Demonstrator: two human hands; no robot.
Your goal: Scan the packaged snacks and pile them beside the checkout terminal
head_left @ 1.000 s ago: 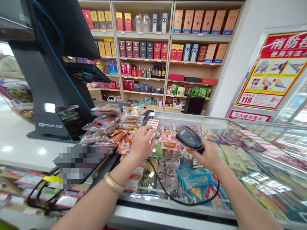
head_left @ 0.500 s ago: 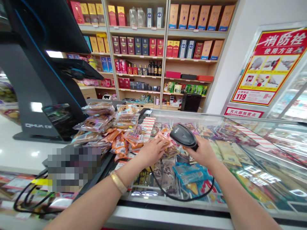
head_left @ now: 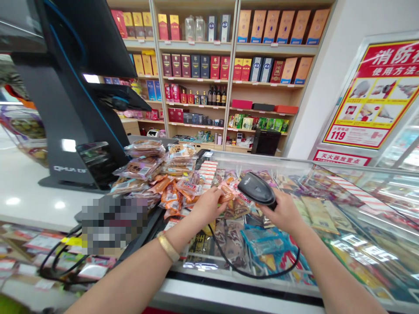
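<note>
My right hand (head_left: 283,211) is wrapped round a black barcode scanner (head_left: 257,189) above the glass counter. Its cable loops down over the glass. My left hand (head_left: 207,204), with a gold bracelet at the wrist, grips a small clear-and-pink snack packet (head_left: 228,192) just left of the scanner's head. Orange snack packets (head_left: 170,196) lie left of my left hand. Behind and left of them are stacked wrapped flat pastries (head_left: 144,168).
A black register stand with a screen (head_left: 81,113) rises at the left. The glass display case (head_left: 327,279) holds many packaged snacks. Shelves (head_left: 196,80) of boxes and bottles stand behind. A red and yellow poster (head_left: 376,96) hangs at the right.
The view has shifted slightly left, so the surroundings appear farther right. Both hands keep their hold, with the packet and scanner still close together.
</note>
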